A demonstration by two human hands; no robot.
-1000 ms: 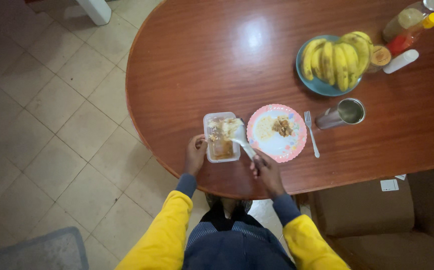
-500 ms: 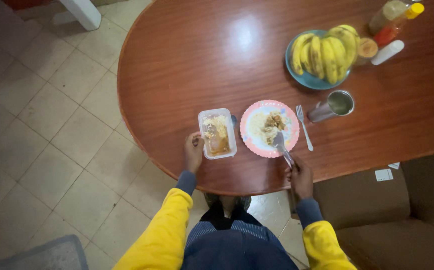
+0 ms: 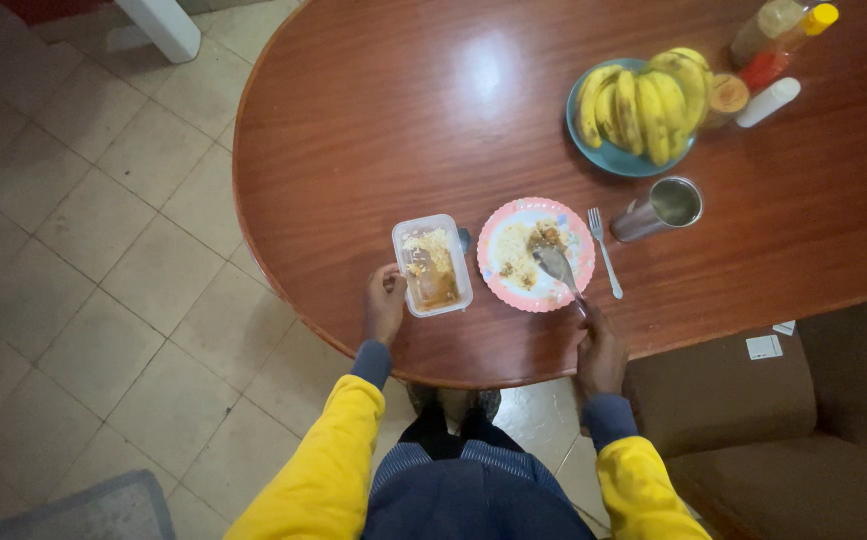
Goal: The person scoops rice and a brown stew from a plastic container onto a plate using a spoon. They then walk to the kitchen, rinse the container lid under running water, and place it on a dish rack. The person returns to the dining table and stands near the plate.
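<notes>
- Polished reddish-brown oval wooden table (image 3: 373, 110) fills the upper right of the frame; pale tiled floor (image 3: 63, 230) spreads to the left, and a brown upholstered seat (image 3: 813, 420) sits at lower right.
- Left hand (image 3: 384, 305) clasps the near left corner of the clear rectangular plastic food container (image 3: 432, 264), fingers curled against its wall, steadying it close to the table's near edge.
- Right hand (image 3: 601, 350) is closed around the handle of a metal spoon (image 3: 556, 266), whose bowl lies over the round pink-rimmed plate (image 3: 536, 254) of rice; the plate sits just beside the container, toward centre frame.
- By my reading, food is being spooned between container and plate; whether the spoon is loaded is hard to tell from this height.
- A next move would call for a short sideways carry, keeping the spoon level.
- Right of the plate lie a metal fork (image 3: 605, 250) and a tipped steel cup (image 3: 661, 208), leaving little room there; the blue plate of yellow bananas (image 3: 639, 108) and bottles (image 3: 778, 40) stand well apart at upper right.
- Bare tabletop lies above the container.
</notes>
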